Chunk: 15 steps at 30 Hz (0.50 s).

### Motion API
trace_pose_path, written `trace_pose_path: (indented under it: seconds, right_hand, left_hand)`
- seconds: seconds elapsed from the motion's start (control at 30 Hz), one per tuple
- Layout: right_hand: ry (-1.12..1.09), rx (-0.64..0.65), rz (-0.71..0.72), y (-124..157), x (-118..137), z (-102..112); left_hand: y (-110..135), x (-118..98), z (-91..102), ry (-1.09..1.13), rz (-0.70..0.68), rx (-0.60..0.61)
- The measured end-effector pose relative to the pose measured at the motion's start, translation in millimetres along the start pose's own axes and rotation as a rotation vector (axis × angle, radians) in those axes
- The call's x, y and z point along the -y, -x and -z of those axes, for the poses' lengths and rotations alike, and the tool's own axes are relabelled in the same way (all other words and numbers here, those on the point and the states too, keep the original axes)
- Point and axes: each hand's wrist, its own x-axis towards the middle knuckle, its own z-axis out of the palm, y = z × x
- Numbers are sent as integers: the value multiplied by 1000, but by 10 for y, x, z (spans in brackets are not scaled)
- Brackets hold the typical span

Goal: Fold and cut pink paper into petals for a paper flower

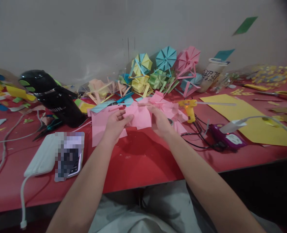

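Observation:
Between my hands, above the red table, is a small sheet of pink paper (pixel 142 117). My left hand (pixel 115 125) pinches its left edge, the thumb lying on the near face. My right hand (pixel 161 120) is at the paper's upper right, its fingers reaching along the top edge; part of that grip is hidden. Below and left of my left hand lies a larger pink sheet (pixel 98 129). More folded and loose pink pieces (pixel 169 108) are heaped just behind my right hand.
Folded paper umbrellas (pixel 166 61) lean along the wall. To the right are a yellow glue gun (pixel 189 108), a purple power strip (pixel 227 137) with cables and yellow paper (pixel 255 126). On the left are a black bottle (pixel 54 100), a phone (pixel 76 161) and a white power bank (pixel 42 155).

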Motion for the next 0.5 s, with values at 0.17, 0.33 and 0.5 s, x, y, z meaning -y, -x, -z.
trace_pose_path:
  seconds: [0.17,0.33,0.5]
  right_hand:
    - [64,-258,-73,-46,-112,18]
    - [165,-265,75,-46,-146,50]
    - [195,-218,73,-35,-138,61]
  left_hand:
    - [-35,53,22,7,-80,-101]
    - [-46,87,48,-11,-134,-108]
    - [-65,115,70,-72,-196,-126]
